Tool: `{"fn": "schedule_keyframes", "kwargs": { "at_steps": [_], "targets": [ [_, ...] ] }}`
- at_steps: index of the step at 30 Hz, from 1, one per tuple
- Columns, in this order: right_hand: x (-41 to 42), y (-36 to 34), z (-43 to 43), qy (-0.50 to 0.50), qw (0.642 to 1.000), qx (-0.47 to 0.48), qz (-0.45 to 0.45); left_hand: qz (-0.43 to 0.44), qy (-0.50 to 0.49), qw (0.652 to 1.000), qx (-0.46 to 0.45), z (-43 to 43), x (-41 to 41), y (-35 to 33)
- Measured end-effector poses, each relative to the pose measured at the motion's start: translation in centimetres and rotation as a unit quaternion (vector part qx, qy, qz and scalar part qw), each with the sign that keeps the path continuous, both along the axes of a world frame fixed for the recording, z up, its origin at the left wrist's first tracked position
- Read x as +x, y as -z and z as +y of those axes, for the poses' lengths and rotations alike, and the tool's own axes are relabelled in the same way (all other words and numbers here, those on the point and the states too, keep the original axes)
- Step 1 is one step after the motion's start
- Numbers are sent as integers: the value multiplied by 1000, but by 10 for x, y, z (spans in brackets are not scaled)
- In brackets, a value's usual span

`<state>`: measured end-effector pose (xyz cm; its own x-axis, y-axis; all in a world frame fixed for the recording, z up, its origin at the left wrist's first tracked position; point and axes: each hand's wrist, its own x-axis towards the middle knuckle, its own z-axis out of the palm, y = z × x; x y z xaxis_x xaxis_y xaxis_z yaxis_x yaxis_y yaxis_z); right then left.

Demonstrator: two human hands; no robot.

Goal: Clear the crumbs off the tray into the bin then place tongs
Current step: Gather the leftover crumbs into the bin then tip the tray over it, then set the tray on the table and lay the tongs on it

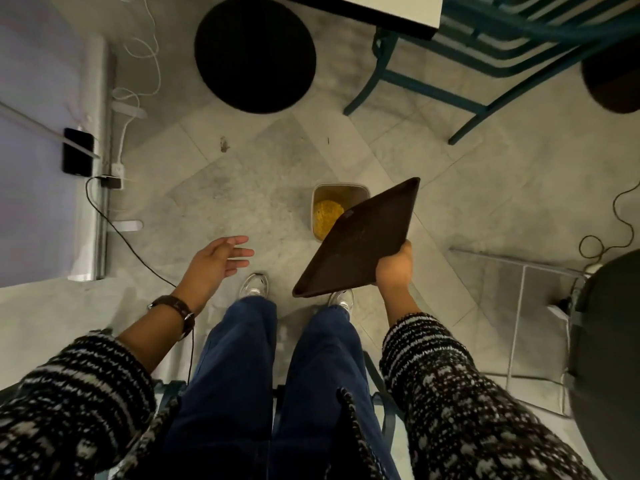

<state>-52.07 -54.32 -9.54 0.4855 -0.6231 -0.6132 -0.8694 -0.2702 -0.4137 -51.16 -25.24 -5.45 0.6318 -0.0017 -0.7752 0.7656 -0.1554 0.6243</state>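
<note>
A dark brown tray [360,237] is held tilted over a small clear bin [320,197] on the floor, covering the bin's right part. My right hand [394,268] grips the tray's near right edge. Yellow crumbs [327,216] lie in the bottom of the bin. My left hand [218,261] hovers to the left of the tray, fingers spread, holding nothing. No tongs are in view.
A round black table base [256,53] stands ahead, with teal chairs [485,57] at the upper right. A black cable [131,237] runs across the floor on the left. A large dark round object [609,358] and a white wire rack [519,306] sit on the right.
</note>
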Motion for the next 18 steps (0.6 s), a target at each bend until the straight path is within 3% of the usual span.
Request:
{"fn": "schedule_keyframes", "kwargs": {
  "at_steps": [7, 11, 18],
  "targets": [
    [-31, -110, 10, 92, 987, 110, -72, 11, 55, 998, 14, 3, 18, -32],
    [-44, -200, 25, 168, 958, 204, -109, -9, 96, 994, 51, 19, 27, -67],
    [-66, -293, 54, 197, 909, 313, -192, -51, 44, 997, -27, 79, 34, -149]
  ]
}}
